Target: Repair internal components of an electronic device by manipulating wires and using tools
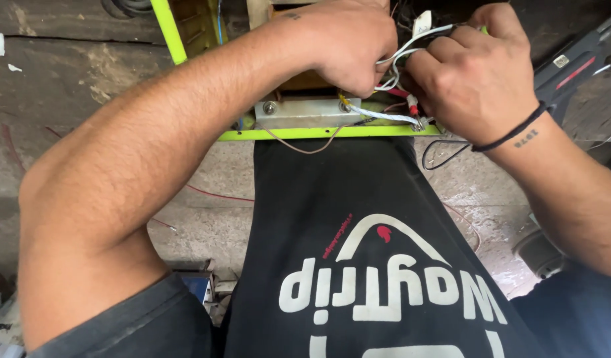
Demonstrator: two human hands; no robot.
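Your left hand (348,43) is curled into a tight fist over the white wires (411,48), pinching the thin, smooth insulated strands just above the grey metal bracket (305,111). Your right hand (475,73) closes narrow on the same bundle from the other side, knuckles up, fingers folded around the wires so that both hands nearly touch over them. A black cord bracelet (511,132) circles that wrist.

The bracket is a flat, dull rectangular strip with a round bolt head (270,107) near its left end. Right of the bracket, a white braided sleeve (382,114) runs toward a red-capped connector (411,103). Directly below the bracket lies the bright lime-green frame edge (319,133), a straight painted bar with a second bar (167,30) rising up and to the left of it. A thin tan wire (305,148) loops slackly under the green edge, and a black wire (441,154) curls below the bracket's right end.

Below all this hangs your black shirt (332,199), soft cloth with white lettering. Around the frame the concrete floor (73,73) is rough, stained and cracked, with thin red wires (216,195) lying on it, left of the shirt
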